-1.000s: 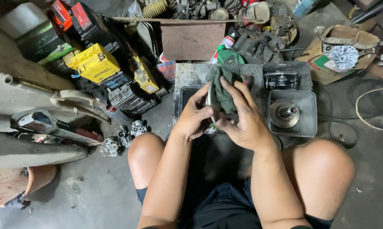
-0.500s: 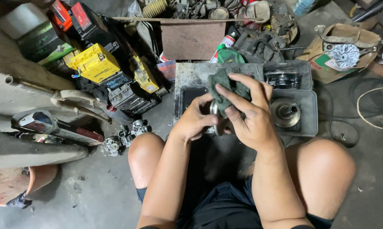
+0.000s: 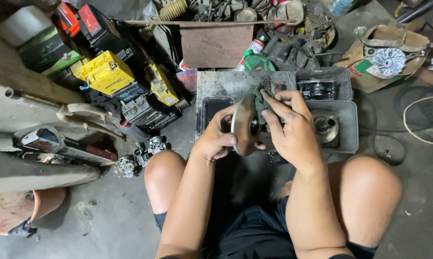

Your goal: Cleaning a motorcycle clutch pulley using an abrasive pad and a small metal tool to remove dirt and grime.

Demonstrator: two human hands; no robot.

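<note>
Left hand grips the round metal pulley disc by its rim, thumb across the near face, other fingers wrapped behind and out of sight. Disc now stands edge-on to the camera, tilted upright; half a second ago it was mostly buried under the cloth and showed only as a small bright hub between the palms. Right hand presses the dark green rag against the disc's right face, near the hub: index and middle fingers extended and close together over the cloth, thumb tucked under toward the centre bore. Rag has shifted: earlier it draped over the top of both hands, now it is bunched at the upper right of the disc, behind the right fingertips. Both hands sit lower and closer to the body than before, held above the knees and in front of the grey divided tray. Tray is unchanged on the floor: a conical pulley half in the near right compartment, a dark round part in the far right one, near left compartment partly hidden by the disc. Yellow battery and the pile of other batteries to the left have not moved, nor has the fan-shaped part on cardboard at the far right.
</note>
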